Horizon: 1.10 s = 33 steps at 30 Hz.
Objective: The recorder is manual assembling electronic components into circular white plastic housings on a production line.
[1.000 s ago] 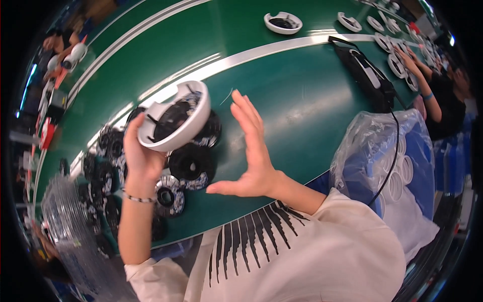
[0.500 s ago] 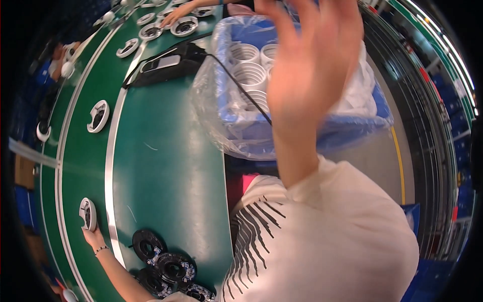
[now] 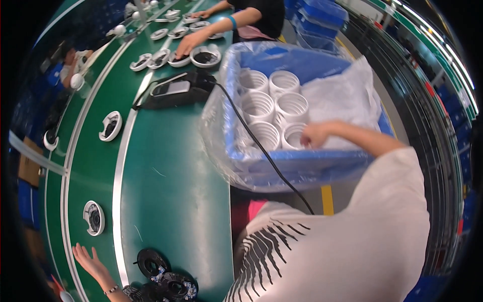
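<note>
My left hand [image 3: 90, 262], with a bracelet at the wrist, is open above the green conveyor, its fingers spread and empty. Just beyond it lies a white round housing [image 3: 94, 218] with a black inside and a notch in its rim. My right hand [image 3: 316, 135] reaches into a blue crate [image 3: 322, 160] lined with clear plastic. Its curled fingers close on the rim of a white ring [image 3: 293, 137] at the top of the nearest right stack, slightly blurred. Several more stacks of white rings [image 3: 258, 104] stand beside it.
Black round parts with circuit boards [image 3: 176, 287] lie on the near bench. A black device with a grey panel [image 3: 171, 89] sits ahead, its cable [image 3: 259, 146] crossing the crate. A co-worker's hand [image 3: 186, 46] touches housings farther up. White sheeting [image 3: 342, 98] covers the crate's right part.
My right hand has come down from in front of the crate to a ring stack inside it. My left hand has let go of the white housing and drawn back toward me, opening.
</note>
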Motion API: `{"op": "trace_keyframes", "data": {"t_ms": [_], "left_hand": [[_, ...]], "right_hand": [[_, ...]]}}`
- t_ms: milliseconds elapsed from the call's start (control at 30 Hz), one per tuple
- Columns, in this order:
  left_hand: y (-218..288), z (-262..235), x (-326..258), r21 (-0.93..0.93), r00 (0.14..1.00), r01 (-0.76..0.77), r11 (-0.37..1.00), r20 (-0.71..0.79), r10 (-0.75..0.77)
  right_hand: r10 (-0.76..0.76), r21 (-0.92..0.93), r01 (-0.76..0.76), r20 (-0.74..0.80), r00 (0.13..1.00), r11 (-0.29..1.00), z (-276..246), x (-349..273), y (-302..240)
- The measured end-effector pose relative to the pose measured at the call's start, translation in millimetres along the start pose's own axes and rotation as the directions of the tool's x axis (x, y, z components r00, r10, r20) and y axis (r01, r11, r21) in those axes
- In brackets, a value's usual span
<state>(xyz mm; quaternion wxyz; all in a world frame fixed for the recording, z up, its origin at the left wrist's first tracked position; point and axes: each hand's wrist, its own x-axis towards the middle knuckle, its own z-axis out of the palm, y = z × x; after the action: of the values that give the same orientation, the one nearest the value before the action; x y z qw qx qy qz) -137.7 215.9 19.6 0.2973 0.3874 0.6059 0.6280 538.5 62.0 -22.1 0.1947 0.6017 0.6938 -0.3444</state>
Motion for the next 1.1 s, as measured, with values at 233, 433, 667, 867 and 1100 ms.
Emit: {"op": "trace_keyframes", "data": {"t_ms": [233, 433, 667, 867, 1100], "left_hand": [[-3, 41, -36, -0.239, 0.992, 0.092, 0.967, 0.104, -0.068], [10, 43, -51, -0.222, 0.992, 0.052, 0.974, 0.127, -0.024], [5, 23, -52, -0.284, 0.989, 0.124, 0.951, 0.117, -0.094], [-9, 9, -55, -0.342, 0.992, 0.109, 0.933, 0.100, -0.079], [-13, -15, -57, -0.368, 0.990, 0.136, 0.920, 0.087, -0.112]], "right_hand": [[0.039, 0.039, -0.045, 0.132, 0.991, 0.998, 38, 39, -2], [-0.191, 0.686, 0.036, 0.152, 0.970, 0.727, 63, 48, 15], [0.195, 0.907, -0.157, 0.085, 0.977, 0.392, 40, 24, -9], [0.195, 0.985, -0.147, 0.127, 0.973, 0.092, 39, 30, -11], [0.317, 0.981, -0.187, 0.193, 0.929, -0.050, 41, 37, -10]]}}
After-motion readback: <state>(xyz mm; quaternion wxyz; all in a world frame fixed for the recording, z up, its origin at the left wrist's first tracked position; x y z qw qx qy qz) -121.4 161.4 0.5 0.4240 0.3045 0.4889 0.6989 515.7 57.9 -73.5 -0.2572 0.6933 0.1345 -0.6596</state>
